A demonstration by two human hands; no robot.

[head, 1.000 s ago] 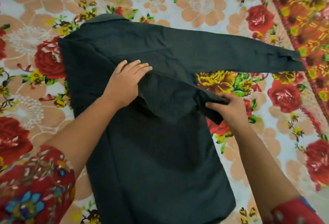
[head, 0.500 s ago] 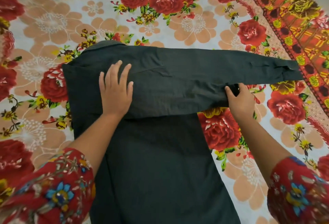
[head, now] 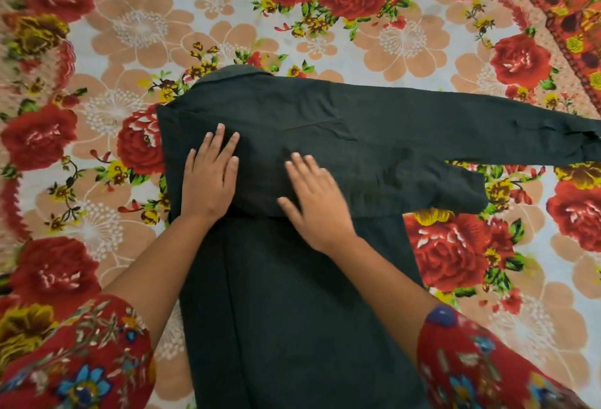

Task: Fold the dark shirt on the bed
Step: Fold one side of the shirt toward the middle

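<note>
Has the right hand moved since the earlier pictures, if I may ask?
Yes: the right hand moved left, away from the red rose, onto the dark shirt's middle.

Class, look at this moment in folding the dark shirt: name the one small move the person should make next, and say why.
Probably reach the right hand out, take the long sleeve and fold it back over the dark shirt. The left hand and right hand lie flat on the folded upper part, while that sleeve juts past the shirt's body onto the floral bedsheet.
</note>
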